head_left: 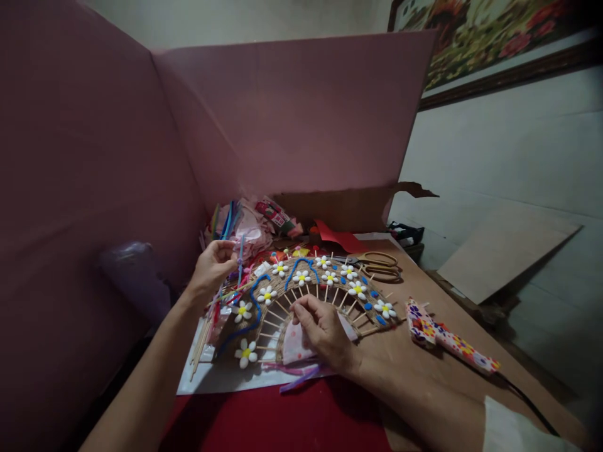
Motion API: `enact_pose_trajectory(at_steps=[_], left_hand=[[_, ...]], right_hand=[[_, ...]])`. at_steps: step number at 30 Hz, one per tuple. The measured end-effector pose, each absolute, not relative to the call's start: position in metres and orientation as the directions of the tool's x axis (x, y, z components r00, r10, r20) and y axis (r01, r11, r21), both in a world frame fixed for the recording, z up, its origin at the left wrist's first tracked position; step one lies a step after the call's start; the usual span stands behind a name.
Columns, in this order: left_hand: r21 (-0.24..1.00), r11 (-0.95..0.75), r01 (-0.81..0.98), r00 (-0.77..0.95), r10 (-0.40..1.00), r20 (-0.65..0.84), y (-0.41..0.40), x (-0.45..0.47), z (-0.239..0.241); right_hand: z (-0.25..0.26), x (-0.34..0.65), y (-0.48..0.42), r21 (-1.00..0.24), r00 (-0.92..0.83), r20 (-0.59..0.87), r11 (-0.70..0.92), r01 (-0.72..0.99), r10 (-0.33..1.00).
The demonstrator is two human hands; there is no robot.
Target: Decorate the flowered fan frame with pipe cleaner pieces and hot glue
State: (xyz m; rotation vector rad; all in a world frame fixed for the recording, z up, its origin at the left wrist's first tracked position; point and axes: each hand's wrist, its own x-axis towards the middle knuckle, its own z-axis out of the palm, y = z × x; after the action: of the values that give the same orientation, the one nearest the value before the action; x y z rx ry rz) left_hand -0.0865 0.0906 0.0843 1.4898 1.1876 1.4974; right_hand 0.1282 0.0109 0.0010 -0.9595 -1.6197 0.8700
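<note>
Pink cloth (pixel 292 349), half hidden under right hand (pixel 325 333)

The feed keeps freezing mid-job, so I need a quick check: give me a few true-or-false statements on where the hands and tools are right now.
1. The left hand pinches a pipe cleaner over the fan-shaped piece. True.
2. The right hand holds the scissors. False: the scissors lie on the table beyond the piece, and the right hand rests on the piece's inner sticks.
3. The patterned corded tool lies to the right of the piece. True.
4. The flowers on the piece are red. False: they are white with yellow centres.
</note>
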Motion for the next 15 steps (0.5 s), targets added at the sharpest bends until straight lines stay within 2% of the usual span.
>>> enact_pose_trajectory(at_steps=[9, 15], left_hand=[[0.959, -0.134, 0.249, 0.044, 0.991, 0.126, 0.099, -0.102, 0.075], [0.932, -0.040, 0.361, 0.011, 0.999, 0.039, 0.104, -0.115, 0.067]], right_hand=[[-0.004, 0.128, 0.009, -0.827, -0.186, 0.460, 0.495, 0.265, 0.868], [-0.003, 0.129, 0.008, -0.783, -0.203, 0.507, 0.546, 0.298, 0.838]])
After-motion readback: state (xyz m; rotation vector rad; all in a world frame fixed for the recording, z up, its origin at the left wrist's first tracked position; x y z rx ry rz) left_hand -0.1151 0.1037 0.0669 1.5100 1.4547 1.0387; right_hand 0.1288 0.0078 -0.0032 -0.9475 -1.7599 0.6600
